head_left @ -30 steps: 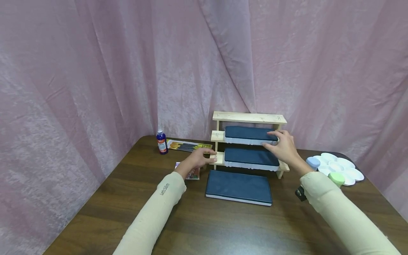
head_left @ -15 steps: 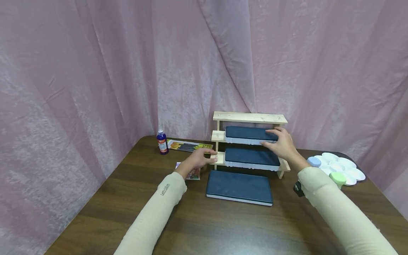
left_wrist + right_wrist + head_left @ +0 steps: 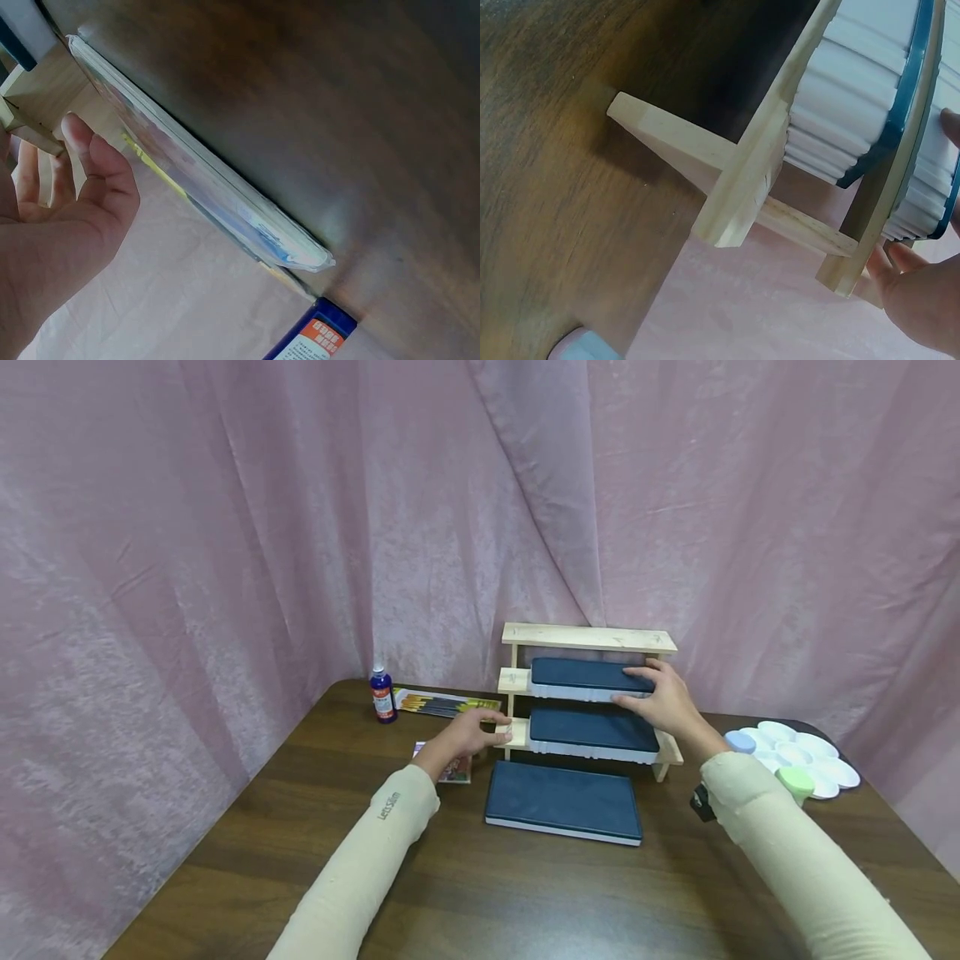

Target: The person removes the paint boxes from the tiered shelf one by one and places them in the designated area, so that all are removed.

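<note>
A stepped wooden rack (image 3: 588, 637) stands at the back of the table. On its middle step lies a blue-lidded white box (image 3: 577, 673); my right hand (image 3: 670, 700) grips the right end, thumb at the front side and fingers over the lid. The right wrist view shows the ribbed white side of this box (image 3: 928, 176) near my fingers. A second blue-lidded box (image 3: 585, 730) rests on the lowest step. My left hand (image 3: 468, 733) holds the left end of that step, and in the left wrist view its fingers reach round the wood (image 3: 30, 131).
A third blue-lidded box (image 3: 562, 802) lies flat before the rack. To the left are a blue bottle (image 3: 382, 695), a brush pack (image 3: 442, 703) and a flat printed pack (image 3: 456, 770). White flower-shaped palettes (image 3: 795, 752), a blue-capped pot (image 3: 739, 742) and a green-capped pot (image 3: 797, 781) stand right.
My right hand has shifted slightly left along the middle-step box, then held still. My left hand stays at the rack's lowest step. The boxes show no clear movement.
</note>
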Tool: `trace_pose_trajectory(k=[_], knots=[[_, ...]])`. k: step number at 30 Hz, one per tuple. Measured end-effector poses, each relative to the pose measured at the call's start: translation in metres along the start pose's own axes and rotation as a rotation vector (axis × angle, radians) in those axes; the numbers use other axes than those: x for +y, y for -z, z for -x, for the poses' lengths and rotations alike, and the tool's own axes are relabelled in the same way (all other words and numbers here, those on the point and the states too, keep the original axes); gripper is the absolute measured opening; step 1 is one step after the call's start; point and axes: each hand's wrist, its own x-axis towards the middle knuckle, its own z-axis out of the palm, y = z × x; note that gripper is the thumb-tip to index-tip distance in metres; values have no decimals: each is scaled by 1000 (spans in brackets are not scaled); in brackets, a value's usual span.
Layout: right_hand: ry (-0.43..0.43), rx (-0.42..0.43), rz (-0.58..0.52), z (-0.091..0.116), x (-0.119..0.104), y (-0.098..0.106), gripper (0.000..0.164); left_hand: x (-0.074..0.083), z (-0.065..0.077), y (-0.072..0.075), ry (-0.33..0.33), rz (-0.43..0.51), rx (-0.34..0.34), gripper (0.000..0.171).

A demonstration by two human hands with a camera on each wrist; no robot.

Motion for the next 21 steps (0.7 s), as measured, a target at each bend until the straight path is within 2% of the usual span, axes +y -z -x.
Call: trace_pose_trajectory(k=[21], knots=[[22,15,-18,-2,7,-2,64,0,-2,-1,2,-2,-4,40]])
